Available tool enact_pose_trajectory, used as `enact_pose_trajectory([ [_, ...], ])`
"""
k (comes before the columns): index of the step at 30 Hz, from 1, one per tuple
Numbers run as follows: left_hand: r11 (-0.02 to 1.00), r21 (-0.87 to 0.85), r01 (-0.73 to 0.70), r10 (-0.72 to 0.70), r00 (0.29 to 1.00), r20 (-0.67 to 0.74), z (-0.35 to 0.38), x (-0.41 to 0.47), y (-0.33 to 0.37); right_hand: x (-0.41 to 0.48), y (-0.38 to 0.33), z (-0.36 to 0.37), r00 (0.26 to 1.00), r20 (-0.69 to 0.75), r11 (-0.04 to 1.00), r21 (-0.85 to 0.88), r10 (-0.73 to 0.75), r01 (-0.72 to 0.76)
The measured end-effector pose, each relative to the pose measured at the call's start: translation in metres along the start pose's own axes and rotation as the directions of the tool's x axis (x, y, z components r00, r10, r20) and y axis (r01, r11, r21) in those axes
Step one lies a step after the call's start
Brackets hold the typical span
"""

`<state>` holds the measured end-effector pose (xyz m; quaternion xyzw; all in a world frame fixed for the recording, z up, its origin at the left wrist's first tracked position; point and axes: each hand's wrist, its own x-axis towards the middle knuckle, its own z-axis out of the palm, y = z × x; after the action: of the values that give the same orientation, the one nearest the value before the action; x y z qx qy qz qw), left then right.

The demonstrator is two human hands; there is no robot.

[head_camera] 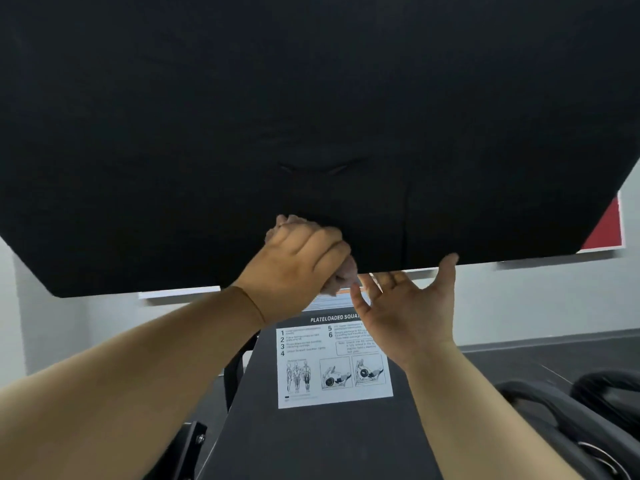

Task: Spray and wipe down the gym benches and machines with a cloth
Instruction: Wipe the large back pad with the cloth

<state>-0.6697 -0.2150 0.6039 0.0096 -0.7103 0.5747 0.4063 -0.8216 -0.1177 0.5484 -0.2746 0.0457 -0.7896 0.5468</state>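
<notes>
Big black pad overhead, fills upper view. Dark machine frame below, white squat instruction placard stuck on it. Black padded parts at lower right. Left hand clenched round pinkish cloth, cloth pressed to pad at its lower edge. Right hand just beside, fingers spread and loose, thumb tip at same edge.

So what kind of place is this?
Most likely a gym. The sticker on the machine frame reads PLATELOADED SQUAT and shows exercise drawings, a big black pad fills the view, and the left hand grips a cloth at its edge.
</notes>
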Motion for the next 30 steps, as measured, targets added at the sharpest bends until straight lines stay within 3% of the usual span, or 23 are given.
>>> enact_pose_trajectory([
  [4,0.976,0.0,-0.219,0.219,0.975,0.028,-0.026,0.019,-0.028,0.001,-0.004,-0.002,0.999,-0.028,1.0,-0.002,0.016,-0.016],
  [9,0.992,0.107,-0.069,0.078,0.994,-0.082,-0.03,0.016,-0.049,0.003,-0.001,-0.005,0.999,-0.029,1.0,0.002,0.02,-0.019],
  [15,0.966,0.089,-0.243,0.234,0.967,0.102,-0.029,-0.009,-0.033,0.001,-0.011,-0.004,0.999,0.013,0.997,-0.063,0.049,-0.048],
  [20,0.981,0.173,0.093,-0.067,0.986,-0.154,-0.044,0.034,-0.052,0.003,-0.007,-0.01,0.999,0.007,0.999,-0.034,0.035,-0.034],
  [26,0.987,0.15,-0.065,0.057,0.997,0.059,-0.033,-0.024,-0.028,0.003,-0.017,-0.011,0.996,0.04,0.991,-0.104,0.086,-0.081],
  [30,0.997,0.069,-0.026,0.038,0.983,-0.182,-0.043,0.055,-0.027,0.004,-0.015,-0.014,0.996,0.046,0.995,-0.067,0.075,-0.072],
])
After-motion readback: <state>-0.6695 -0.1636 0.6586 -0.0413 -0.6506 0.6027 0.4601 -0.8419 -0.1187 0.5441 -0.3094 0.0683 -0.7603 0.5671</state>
